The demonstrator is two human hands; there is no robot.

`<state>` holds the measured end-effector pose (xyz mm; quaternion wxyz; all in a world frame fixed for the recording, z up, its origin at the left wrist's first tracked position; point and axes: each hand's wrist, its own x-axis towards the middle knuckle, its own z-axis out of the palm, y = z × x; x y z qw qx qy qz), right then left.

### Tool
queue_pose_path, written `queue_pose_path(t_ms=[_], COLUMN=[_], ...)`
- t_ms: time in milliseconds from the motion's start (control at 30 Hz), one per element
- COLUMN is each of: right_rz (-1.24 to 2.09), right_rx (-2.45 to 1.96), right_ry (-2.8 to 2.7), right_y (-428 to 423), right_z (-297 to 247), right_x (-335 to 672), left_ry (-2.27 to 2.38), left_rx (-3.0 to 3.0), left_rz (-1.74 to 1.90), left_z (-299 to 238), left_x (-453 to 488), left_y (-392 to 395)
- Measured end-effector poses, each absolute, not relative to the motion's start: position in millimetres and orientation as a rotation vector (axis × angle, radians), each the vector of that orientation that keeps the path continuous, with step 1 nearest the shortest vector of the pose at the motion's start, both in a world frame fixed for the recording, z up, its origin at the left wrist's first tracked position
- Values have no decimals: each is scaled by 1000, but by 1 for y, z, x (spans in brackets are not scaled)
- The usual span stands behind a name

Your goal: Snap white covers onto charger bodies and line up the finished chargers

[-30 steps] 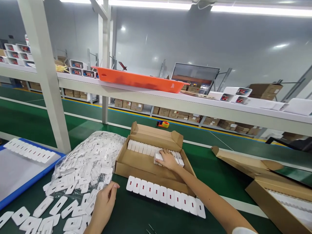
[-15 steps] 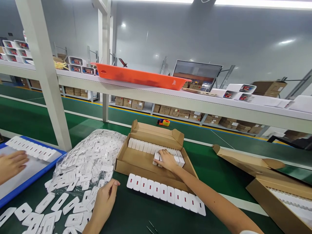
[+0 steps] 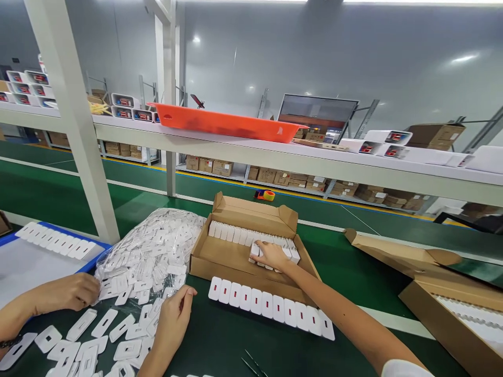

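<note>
Over the open cardboard box (image 3: 220, 256), my right hand (image 3: 271, 255) has its fingers curled round white plastic pieces (image 3: 254, 249) near the right end of the box. A row of similar white pieces (image 3: 230, 233) stands along the box's back wall. My left hand (image 3: 173, 322) rests on the table, thumb against curled fingers, with nothing visible in it. In front of the box lies a neat row of white rounded cases (image 3: 267, 305), most with a red slot. Loose white slotted covers (image 3: 128, 350) are scattered to the left of my left hand.
A co-worker's hand (image 3: 80, 291) reaches the clear bag of white covers (image 3: 157, 241). A blue-edged tray (image 3: 35, 264) is at left, tweezers (image 3: 253, 362) at the front. Another cardboard box (image 3: 428, 319) stands right. An orange tray (image 3: 223, 123) sits on the shelf above.
The co-worker's hand has moved right from the blue-edged tray to the loose covers beside the bag. My right hand stays on the pieces in the box; my left hand has barely moved.
</note>
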<state>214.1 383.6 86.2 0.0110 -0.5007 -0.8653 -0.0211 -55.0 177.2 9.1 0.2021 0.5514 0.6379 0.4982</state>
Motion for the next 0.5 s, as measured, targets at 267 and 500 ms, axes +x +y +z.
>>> queue_pose_path(t_ms=[267,500], right_rz=[-104,-86], right_rx=[-1485,-1427], right_ry=[-2577,-2322], right_y=[354,265], right_z=[156,202], right_x=[195,217], left_ry=[1768,1772], left_rx=[1548,1564], left_rz=[1403,1382], left_z=[11,17], left_x=[-56,-58], left_y=[174,169])
